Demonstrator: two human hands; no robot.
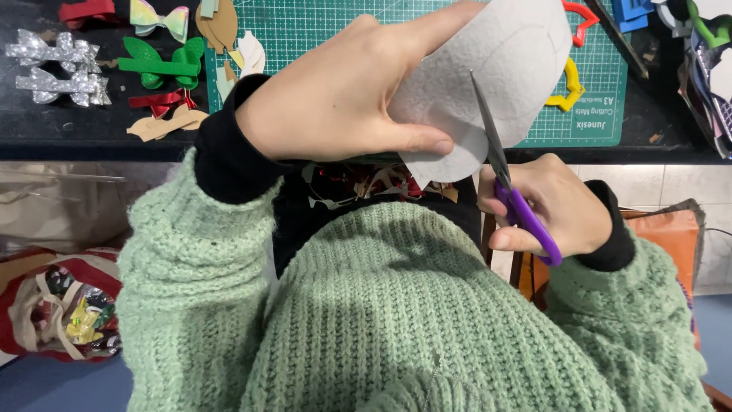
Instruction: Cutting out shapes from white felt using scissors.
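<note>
My left hand (347, 91) grips a white textured sheet (499, 65) with a faint traced outline, thumb pressed on its lower edge. My right hand (553, 210) holds purple-handled scissors (518, 206); their blades (488, 130) point up and cut into the sheet from its lower edge. Both hands are held above my lap, in front of a green cutting mat (320, 23) on a black table (91, 133). I wear a light green knitted sweater with black cuffs.
Finished bows lie on the table at left: silver glitter (57, 65), green (160, 62), red (160, 101) and pastel (158, 19). Tan cut-outs (164, 123), a yellow shape (568, 84) and a red shape (581, 19) sit near the mat. A bag of scraps (65, 309) stands on the floor at left.
</note>
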